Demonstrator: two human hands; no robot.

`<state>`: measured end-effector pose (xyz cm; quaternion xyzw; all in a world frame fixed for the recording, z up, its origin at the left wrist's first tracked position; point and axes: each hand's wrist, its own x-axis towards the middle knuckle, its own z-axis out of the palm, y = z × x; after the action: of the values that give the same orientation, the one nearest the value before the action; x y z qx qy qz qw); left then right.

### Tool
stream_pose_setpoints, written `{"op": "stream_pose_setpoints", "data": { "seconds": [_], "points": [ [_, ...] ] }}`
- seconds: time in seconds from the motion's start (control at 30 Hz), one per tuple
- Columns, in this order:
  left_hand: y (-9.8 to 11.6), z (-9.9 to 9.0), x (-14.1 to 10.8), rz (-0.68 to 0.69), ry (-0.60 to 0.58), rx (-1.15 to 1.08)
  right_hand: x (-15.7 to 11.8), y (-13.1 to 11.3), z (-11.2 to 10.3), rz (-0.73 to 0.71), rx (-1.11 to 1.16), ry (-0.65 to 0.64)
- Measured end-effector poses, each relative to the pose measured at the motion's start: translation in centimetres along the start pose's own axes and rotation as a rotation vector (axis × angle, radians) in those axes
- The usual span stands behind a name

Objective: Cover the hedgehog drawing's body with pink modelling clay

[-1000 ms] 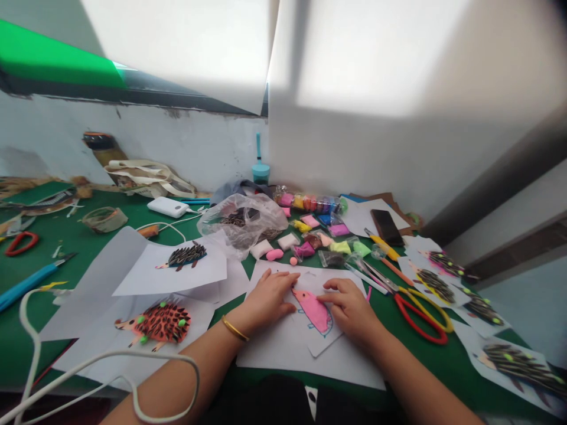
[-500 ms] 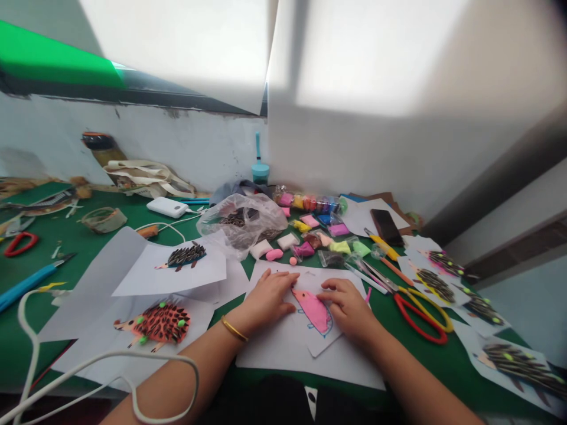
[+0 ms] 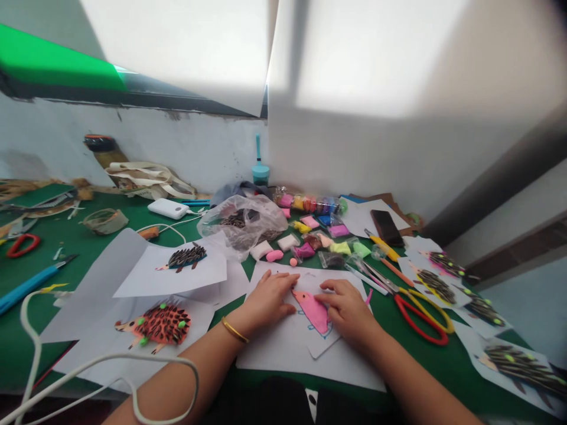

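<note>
Your clay hedgehog (image 3: 312, 311) is bright pink, with a peachy head, a dark dot of an eye and blue outlining around its feet and rear, on white paper (image 3: 274, 354). Left of it, your bangle (image 3: 234, 329) is gold; farther left, the seeded hedgehog (image 3: 166, 323) is coral, flecked black and dotted lime green. Right of it, your scissors (image 3: 393, 287) show red and yellow handles. Beyond it, your clay packets (image 3: 340, 248) mix white, pink, yellow, purple and green. Your tabletop (image 3: 460, 366) around it is deep green.
</note>
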<state>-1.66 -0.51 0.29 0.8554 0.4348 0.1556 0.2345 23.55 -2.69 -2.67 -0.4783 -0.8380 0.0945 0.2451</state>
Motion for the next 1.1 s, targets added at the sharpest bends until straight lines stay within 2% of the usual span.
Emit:
{"op": "stream_pose_setpoints", "data": {
  "seconds": [0.5, 0.6, 0.7, 0.93, 1.03, 1.1],
  "points": [
    [0.0, 0.0, 0.0, 0.011, 0.001, 0.015, 0.1, -0.4, 0.0, -0.024, -0.026, 0.002],
    [0.0, 0.0, -0.1, 0.020, 0.014, 0.019, 0.1, -0.1, -0.3, 0.027, -0.018, 0.055],
    [0.2, 0.0, -0.1, 0.027, 0.032, 0.034, 0.1, 0.1, -0.6, 0.144, -0.012, 0.088],
    [0.6, 0.3, -0.3, -0.006, 0.077, 0.125, 1.2, -0.2, -0.6, 0.330, 0.086, -0.080],
    [0.3, 0.5, -0.3, 0.006, 0.103, 0.127, 1.7, -0.1, -0.6, 0.346, 0.122, -0.120],
    [0.0, 0.6, -0.2, 0.018, 0.135, 0.103, 1.8, 0.1, -0.6, 0.305, 0.128, -0.123]
  ]
}}
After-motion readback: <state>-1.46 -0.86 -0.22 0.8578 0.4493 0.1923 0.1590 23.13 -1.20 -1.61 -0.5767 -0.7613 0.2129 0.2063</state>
